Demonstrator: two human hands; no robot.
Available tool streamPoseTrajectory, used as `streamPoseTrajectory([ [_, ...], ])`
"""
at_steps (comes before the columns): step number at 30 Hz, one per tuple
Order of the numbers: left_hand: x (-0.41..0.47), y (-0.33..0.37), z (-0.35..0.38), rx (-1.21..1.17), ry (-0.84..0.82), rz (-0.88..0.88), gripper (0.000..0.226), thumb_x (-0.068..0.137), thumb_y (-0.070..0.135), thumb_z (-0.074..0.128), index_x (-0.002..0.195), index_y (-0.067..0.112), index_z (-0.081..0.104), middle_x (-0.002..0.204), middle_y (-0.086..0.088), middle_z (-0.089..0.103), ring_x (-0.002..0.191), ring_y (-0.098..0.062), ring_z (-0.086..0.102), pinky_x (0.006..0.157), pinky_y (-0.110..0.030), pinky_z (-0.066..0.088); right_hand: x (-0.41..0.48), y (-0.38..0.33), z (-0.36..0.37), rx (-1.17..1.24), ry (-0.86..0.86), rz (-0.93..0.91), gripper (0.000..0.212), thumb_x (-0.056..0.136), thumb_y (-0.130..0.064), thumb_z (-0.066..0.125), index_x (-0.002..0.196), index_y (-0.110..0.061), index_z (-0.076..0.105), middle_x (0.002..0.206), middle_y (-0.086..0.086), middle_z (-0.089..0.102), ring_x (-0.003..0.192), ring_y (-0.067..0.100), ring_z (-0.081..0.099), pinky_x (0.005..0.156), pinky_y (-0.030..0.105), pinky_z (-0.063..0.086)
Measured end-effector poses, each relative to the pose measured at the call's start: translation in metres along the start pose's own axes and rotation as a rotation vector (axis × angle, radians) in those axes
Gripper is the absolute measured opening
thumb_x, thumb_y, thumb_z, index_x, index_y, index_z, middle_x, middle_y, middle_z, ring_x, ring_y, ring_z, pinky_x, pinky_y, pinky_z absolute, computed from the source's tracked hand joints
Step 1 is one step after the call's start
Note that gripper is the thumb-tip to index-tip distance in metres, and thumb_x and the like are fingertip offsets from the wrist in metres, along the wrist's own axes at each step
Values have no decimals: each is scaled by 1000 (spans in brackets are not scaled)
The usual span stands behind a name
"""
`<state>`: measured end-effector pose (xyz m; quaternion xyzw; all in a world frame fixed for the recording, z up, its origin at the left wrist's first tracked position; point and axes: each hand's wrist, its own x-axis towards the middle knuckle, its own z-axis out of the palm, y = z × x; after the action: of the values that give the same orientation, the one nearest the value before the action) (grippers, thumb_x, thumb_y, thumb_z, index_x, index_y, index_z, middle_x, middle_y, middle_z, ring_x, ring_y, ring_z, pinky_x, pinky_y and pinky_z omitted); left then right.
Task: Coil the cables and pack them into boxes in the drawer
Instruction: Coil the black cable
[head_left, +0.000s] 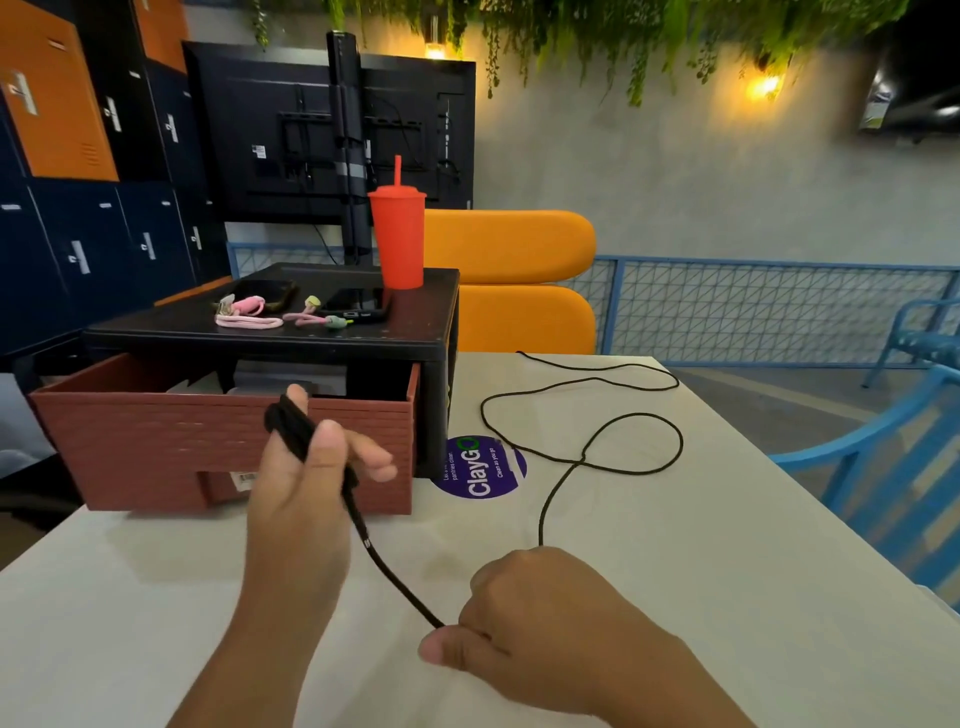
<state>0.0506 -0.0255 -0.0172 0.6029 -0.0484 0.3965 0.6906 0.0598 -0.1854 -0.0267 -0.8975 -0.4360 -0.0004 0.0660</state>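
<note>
Right hand (524, 623), nearest the camera, low over the tabletop (701, 597): grip closed, thumb and curled fingers pinching the black cable (395, 577). From that pinch a taut run of cable goes up and left to the left hand (306, 467). The left hand is raised in front of the drawer (156, 447), grip closed on a small bundle of wraps of the same cable, thumb pressed on them and outer fingers loosely spread.

Key relation: the unwound slack lies ahead and to the right of the right hand, flat on the tabletop in two loose loops that cross once, with the tail running off toward the far edge. The taut run's long axis is diagonal, near-right to far-left. The right hand is nearer the slack and the left is nearer the drawer. My read: coiling is partway done, most of the length is not yet wound, and the crossing could snag when fed.

The drawer is pulled open and red-brown. There is a grey shape (291, 375) inside; cannot tell if it is a box. The small label on the drawer front is unreadable.

A purple sticker (485, 470) beside the drawer reads "ClayGO" and "Clean as you go".

On the black cabinet top (426, 312): pink cables (249, 314), dark phones, and a red tumbler (397, 239) with a straw. Far left, the lockers (52, 104) carry number tags, not legible.
</note>
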Motion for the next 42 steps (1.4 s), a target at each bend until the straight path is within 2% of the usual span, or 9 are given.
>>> streamPoseTrajectory([
  [2, -4, -6, 2, 182, -70, 93, 32, 90, 31, 36, 91, 45, 65, 68, 5, 67, 94, -17, 63, 112, -27, 24, -4, -4, -5, -12, 32, -52, 61, 94, -57, 28, 72, -7, 56, 67, 1, 39, 55, 13, 31, 54, 22, 23],
  [5, -7, -15, 4, 339, -155, 64, 33, 95, 33, 40, 116, 12, 55, 66, 0, 66, 72, -6, 63, 85, -3, 39, -6, -10, -11, -100, 95, -112, 51, 93, -53, 34, 64, -14, 50, 60, -3, 31, 50, 10, 26, 50, 21, 17],
  [8, -11, -17, 5, 578, -342, 40, 11, 95, 26, 42, 100, 35, 46, 69, 14, 65, 64, -5, 60, 63, -16, 44, -9, -1, -6, -326, 273, -52, 48, 80, -54, 38, 46, -23, 50, 49, -6, 24, 40, 11, 22, 41, 19, 6],
  [12, -19, -16, 11, 597, -577, -56, 35, 96, 23, 41, 120, 46, 28, 64, 17, 61, 58, 0, 54, 61, -17, 40, -11, 16, -4, -378, 439, -21, 49, 75, -61, 36, 45, -26, 51, 42, -8, 36, 36, 10, 31, 36, 20, 21],
  [20, -5, 3, 5, 284, -207, -129, 37, 98, 15, 37, 130, 33, 31, 54, 4, 58, 50, -5, 50, 59, -9, 44, -15, 18, -7, -367, 537, -49, 52, 77, -62, 37, 43, -23, 48, 47, -8, 24, 38, 10, 25, 33, 21, 30],
  [28, 11, 13, -12, -117, 0, -253, 26, 100, 10, 33, 123, 14, 45, 46, 4, 53, 44, -8, 48, 74, -30, 43, -20, 2, -15, -275, 610, -233, 47, 81, -53, 48, 45, -22, 44, 53, -7, 18, 46, 13, 16, 36, 18, 25],
  [37, -12, -6, 4, 340, -493, -193, 30, 96, 16, 45, 112, 42, 44, 58, -4, 64, 50, -13, 54, 57, -23, 46, -25, 4, -22, -224, 768, -294, 45, 84, -49, 54, 52, -22, 37, 53, -5, 24, 48, 16, 20, 40, 21, 25],
  [40, -19, -7, 8, 171, -663, -351, 21, 82, 48, 51, 94, 38, 64, 44, 0, 46, 45, -10, 41, 53, -19, 39, -24, 17, -22, -219, 933, -205, 47, 90, -55, 44, 58, -20, 49, 50, -4, 39, 45, 16, 33, 44, 25, 28],
  [42, -24, -5, 10, 77, -836, -450, 60, 67, 76, 51, 72, 19, 68, 39, 6, 39, 41, -10, 33, 62, -22, 42, -23, 27, -23, -237, 990, -119, 51, 90, -59, 36, 62, -19, 52, 51, -5, 44, 47, 14, 36, 48, 22, 26],
])
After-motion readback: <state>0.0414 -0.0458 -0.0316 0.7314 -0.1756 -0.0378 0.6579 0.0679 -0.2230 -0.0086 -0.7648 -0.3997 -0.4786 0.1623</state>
